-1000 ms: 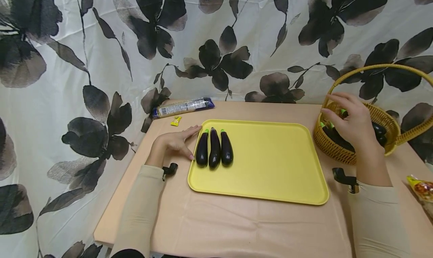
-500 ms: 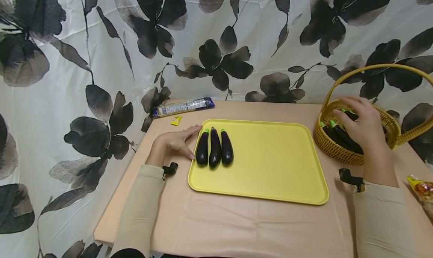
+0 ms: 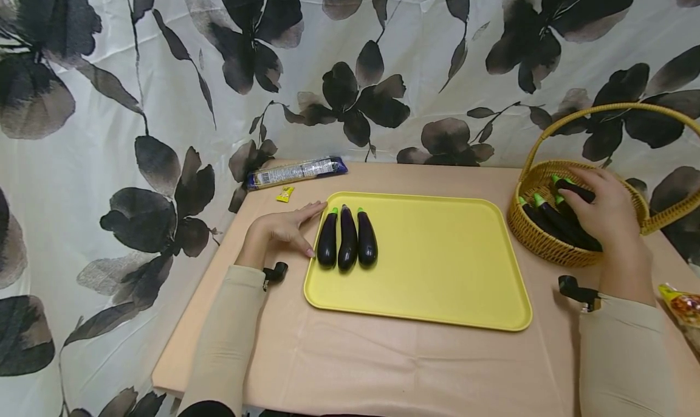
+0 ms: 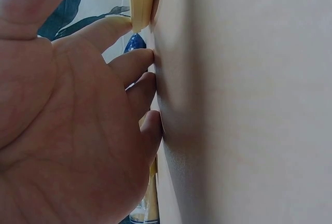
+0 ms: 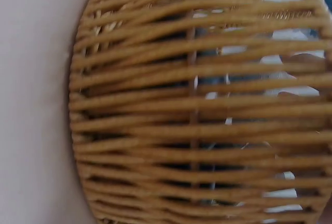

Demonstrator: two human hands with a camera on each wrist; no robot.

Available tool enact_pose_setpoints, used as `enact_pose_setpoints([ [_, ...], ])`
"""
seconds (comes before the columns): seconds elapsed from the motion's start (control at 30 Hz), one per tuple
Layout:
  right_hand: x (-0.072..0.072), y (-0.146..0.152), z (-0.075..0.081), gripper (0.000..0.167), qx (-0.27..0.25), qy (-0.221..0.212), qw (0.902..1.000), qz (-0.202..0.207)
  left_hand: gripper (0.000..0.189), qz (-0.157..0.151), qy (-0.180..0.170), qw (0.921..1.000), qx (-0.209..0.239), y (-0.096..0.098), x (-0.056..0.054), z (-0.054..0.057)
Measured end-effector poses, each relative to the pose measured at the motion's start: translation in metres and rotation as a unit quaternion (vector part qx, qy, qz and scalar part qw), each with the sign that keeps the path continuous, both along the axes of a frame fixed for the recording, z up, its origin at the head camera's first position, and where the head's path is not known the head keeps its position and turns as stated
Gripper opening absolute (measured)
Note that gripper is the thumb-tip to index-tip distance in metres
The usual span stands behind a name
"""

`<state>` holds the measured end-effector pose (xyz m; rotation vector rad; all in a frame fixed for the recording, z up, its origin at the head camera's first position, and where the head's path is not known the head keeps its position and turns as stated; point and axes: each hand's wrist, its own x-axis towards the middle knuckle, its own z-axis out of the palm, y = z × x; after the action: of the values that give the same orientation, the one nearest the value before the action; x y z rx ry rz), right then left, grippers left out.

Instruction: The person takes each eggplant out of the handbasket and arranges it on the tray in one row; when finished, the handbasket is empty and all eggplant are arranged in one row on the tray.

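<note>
Fingers [image 3: 592, 175] at eggplant [image 3: 581, 191], slanted lengthwise; stem [image 3: 556, 180] leftward

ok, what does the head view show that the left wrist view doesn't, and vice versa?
Head only: three eggplants side by side on the yellow tray, the wicker basket holding more eggplants, and the right hand at its opening.

Left wrist only: the palm of the left hand, plus the tray's rim edge-on by the fingers.

Both: left hand, tray, tabletop, floral curtain, and apparently the blue-ended packet, mostly hidden in the wrist view.
</note>
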<state>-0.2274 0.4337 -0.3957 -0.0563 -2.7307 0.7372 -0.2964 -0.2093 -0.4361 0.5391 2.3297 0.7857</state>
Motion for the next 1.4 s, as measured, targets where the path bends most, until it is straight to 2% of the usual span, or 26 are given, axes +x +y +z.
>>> enact_pose_setpoints([
  [0.27, 0.003, 0.015, -0.006, 0.058, 0.043, -0.048, 0.9978, -0.015, 0.141, -0.003, 0.004, 1.0, -0.001, 0.0, 0.0, 0.0],
  [0.53, 0.005, 0.022, -0.014, 0.059, 0.06, -0.069, 0.9956, -0.022, 0.141, -0.003, 0.001, 1.0, 0.001, -0.001, 0.0, 0.0],
  [0.83, 0.01, 0.023, -0.017, 0.051, 0.062, -0.079, 0.9946, -0.026, 0.141, -0.005, 0.002, 1.0, 0.0, -0.003, 0.001, 0.001],
  [1.2, 0.011, 0.024, -0.015, 0.047, 0.057, -0.082, 0.9933, -0.058, 0.138, 0.001, -0.004, 1.0, 0.002, -0.002, 0.002, 0.003],
  [1.4, 0.012, 0.027, -0.013, 0.05, 0.047, -0.101, 0.9926, -0.047, 0.137, 0.002, -0.003, 1.0, 0.005, -0.003, 0.003, 0.003],
])
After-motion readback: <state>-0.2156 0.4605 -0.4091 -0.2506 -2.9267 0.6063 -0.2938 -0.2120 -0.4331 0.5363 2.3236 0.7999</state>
